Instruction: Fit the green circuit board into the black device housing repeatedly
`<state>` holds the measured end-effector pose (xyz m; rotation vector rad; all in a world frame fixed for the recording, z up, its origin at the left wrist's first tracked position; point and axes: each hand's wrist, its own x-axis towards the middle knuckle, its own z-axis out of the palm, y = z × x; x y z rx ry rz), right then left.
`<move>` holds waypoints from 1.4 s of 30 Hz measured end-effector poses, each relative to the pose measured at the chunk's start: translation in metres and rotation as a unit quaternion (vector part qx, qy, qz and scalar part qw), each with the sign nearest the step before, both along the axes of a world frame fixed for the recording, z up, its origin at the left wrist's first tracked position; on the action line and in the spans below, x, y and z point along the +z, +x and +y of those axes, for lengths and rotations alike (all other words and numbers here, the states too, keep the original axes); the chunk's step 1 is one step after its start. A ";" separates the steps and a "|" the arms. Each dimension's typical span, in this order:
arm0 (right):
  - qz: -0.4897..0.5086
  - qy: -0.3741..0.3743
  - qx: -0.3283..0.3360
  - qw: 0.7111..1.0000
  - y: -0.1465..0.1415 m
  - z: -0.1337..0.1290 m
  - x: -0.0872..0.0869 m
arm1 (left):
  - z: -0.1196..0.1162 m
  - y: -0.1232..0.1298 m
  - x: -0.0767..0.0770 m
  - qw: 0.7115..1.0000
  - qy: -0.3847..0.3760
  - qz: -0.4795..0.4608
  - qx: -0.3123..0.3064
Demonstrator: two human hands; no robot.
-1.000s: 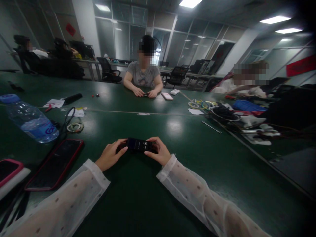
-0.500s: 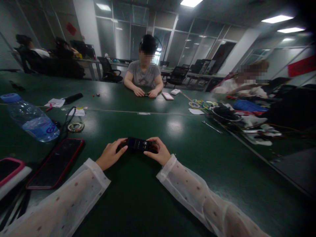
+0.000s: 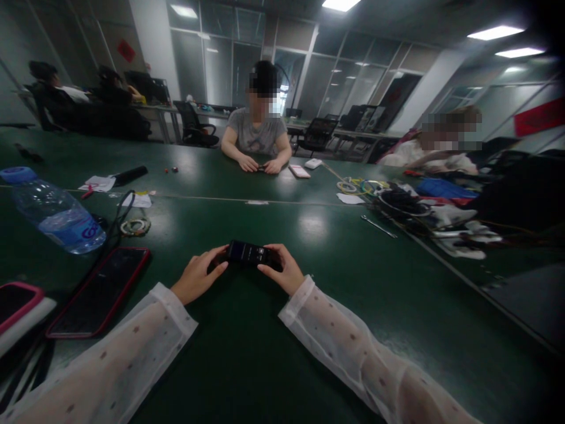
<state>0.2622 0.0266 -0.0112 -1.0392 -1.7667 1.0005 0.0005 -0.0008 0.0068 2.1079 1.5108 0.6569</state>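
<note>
A small black device with a lit screen (image 3: 247, 253) is held sideways above the green table, near the middle of the view. White marks show toward the right part of its screen; what kind of device it is I cannot tell. My left hand (image 3: 200, 274) grips its left end, thumb toward me and fingers round the far side. At the other end, my right hand (image 3: 285, 271) holds it in the same way. The fingertips behind the device are partly hidden. To the left of my left hand lies a phone in a red case (image 3: 99, 294).
A tilted-looking water bottle (image 3: 57, 212) and a beaded bracelet (image 3: 135, 227) are at the left. On the right lie a wrench (image 3: 378, 226) and a heap of cables and parts (image 3: 415, 206). Opposite sits a person in a grey shirt (image 3: 257, 135), hands on a small dark object.
The black device has tipped slightly, its screen rising a little in view. Both hands keep their hold and have barely moved.
</note>
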 end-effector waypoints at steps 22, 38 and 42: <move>-0.086 0.044 -0.026 0.995 0.001 0.001 -0.004 | 0.000 -0.001 -0.002 1.000 0.014 0.023 -0.013; 0.090 0.080 -0.148 0.982 0.001 0.005 -0.009 | 0.001 -0.003 -0.006 0.998 0.039 0.016 -0.040; 0.101 0.084 -0.168 0.977 0.002 0.007 -0.010 | 0.002 -0.005 -0.010 0.998 0.047 0.013 -0.043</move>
